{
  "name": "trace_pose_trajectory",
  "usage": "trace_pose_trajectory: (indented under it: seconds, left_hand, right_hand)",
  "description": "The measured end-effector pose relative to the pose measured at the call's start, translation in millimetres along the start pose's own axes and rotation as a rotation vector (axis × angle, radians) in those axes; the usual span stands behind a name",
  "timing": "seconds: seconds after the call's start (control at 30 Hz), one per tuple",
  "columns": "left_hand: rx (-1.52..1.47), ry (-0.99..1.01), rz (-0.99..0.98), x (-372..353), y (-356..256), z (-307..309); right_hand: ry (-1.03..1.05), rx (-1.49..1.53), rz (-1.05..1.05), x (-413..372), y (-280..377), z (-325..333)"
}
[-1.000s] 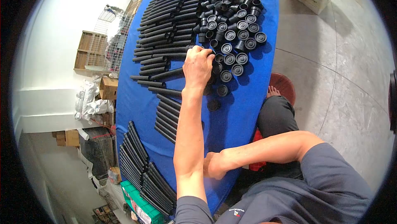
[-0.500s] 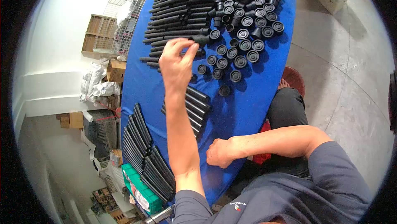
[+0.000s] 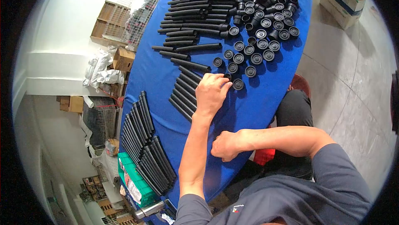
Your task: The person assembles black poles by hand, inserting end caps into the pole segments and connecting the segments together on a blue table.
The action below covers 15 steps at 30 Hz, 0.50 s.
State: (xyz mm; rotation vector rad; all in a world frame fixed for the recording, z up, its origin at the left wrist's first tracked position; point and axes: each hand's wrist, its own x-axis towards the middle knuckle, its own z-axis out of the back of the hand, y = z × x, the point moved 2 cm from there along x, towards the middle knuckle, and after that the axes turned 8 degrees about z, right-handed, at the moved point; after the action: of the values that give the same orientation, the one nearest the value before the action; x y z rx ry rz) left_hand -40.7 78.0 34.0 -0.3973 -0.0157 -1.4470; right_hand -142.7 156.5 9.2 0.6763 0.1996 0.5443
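My left hand point(image 3: 211, 94) reaches over the table with thumb and fingertips pinched around a small black cap point(image 3: 227, 77), partly hidden by the fingers. Close by lies another round black cap point(image 3: 238, 84) with ringed grooves on its face. Beneath and left of this hand are several black tubes point(image 3: 181, 96) side by side, and one tube point(image 3: 190, 64) lies just above it. My right hand point(image 3: 226, 145) rests on the blue cloth point(image 3: 166, 121) as a closed fist, with nothing showing in it.
Many loose black caps point(image 3: 262, 44) spread across the upper right. Rows of black tubes point(image 3: 187, 13) lie at the far end, some with caps on. More thin tubes point(image 3: 139, 129) lie lower left, beside a green crate point(image 3: 139, 183). A cardboard box point(image 3: 343, 1) stands on the floor.
My left hand has moved away from a tube's end in the far rows, back toward me and the loose caps. My right fist stays in place. The whole view has shifted slightly.
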Motion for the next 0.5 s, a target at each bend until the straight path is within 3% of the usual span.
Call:
trace_pose_trajectory:
  seconds: [0.07,0.17,0.27,0.37,0.5]
  left_hand:
    - [-0.159,-0.051,0.055,6,10,12]
    - [-0.115,-0.106,0.125,30,23,18]
    - [0.081,-0.051,0.040,49,24,1]
    - [0.128,0.080,0.078,61,30,-15]
    - [0.088,-0.072,0.106,56,30,1]
  right_hand:
    - [-0.003,0.011,0.011,1,-1,1]
    - [-0.002,0.023,-0.016,0,-1,0]
    - [-0.010,0.018,-0.024,3,-3,-3]
    - [-0.005,0.038,-0.019,1,-3,1]
    - [-0.006,0.033,-0.014,-1,-3,1]
